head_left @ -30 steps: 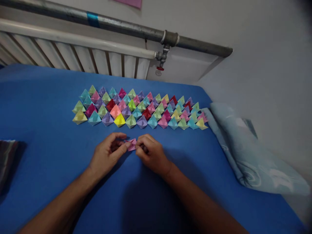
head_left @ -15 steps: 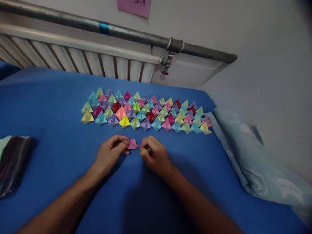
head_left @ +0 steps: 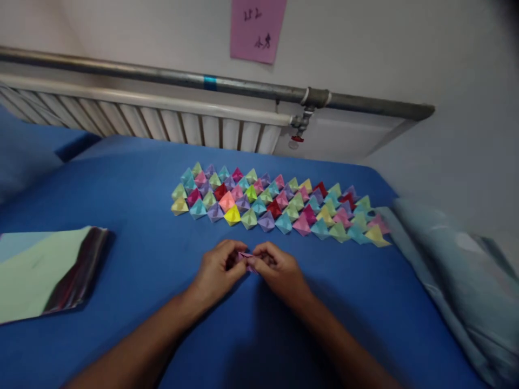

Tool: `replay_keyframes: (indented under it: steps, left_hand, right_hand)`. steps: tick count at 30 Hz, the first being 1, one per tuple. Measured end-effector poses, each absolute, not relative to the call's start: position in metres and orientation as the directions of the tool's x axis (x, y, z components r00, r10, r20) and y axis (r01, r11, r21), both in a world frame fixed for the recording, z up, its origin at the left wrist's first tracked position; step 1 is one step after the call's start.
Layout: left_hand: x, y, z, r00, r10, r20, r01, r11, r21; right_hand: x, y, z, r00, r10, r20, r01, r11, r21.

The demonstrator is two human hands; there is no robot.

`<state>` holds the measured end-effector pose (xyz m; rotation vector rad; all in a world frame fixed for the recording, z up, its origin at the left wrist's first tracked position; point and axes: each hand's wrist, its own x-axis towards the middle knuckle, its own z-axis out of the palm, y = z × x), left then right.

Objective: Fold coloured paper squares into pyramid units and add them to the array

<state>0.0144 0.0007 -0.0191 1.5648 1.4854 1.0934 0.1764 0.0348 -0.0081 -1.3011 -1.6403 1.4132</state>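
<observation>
I see the left hand (head_left: 221, 265) and right hand (head_left: 280, 269), each grip pinched on 1 pink folded paper (head_left: 244, 254) between them. Origami boats (head_left: 274, 209) stand at 12 o'clock from it, a paper stack (head_left: 44, 270) at 9.

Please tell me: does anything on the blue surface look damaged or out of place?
Nothing looks damaged; the folded paper boats stand in close rows. Slightly odd: the pale-blue cloth crowds their right end; whether it touches is unclear. The held pink paper is too covered to judge.
</observation>
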Motion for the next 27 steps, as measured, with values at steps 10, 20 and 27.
replay_keyframes:
  steps: [10, 20, 27]
  left_hand:
    - [0.015, -0.005, -0.014, 0.139, 0.926, 0.350, 0.483, -0.372, 0.793]
    - [0.017, -0.008, -0.010, 0.176, 0.928, 0.330, 0.447, -0.374, 0.813]
    - [0.023, -0.008, -0.018, 0.026, 0.983, 0.181, 0.469, -0.172, 0.866]
  right_hand:
    - [0.177, 0.037, 0.006, -0.419, 0.890, -0.179, 0.286, -0.057, -0.957]
    - [0.176, 0.035, 0.003, -0.414, 0.891, -0.185, 0.388, -0.011, -0.922]
    - [0.173, 0.028, 0.002, -0.361, 0.912, -0.194, 0.374, -0.048, -0.926]
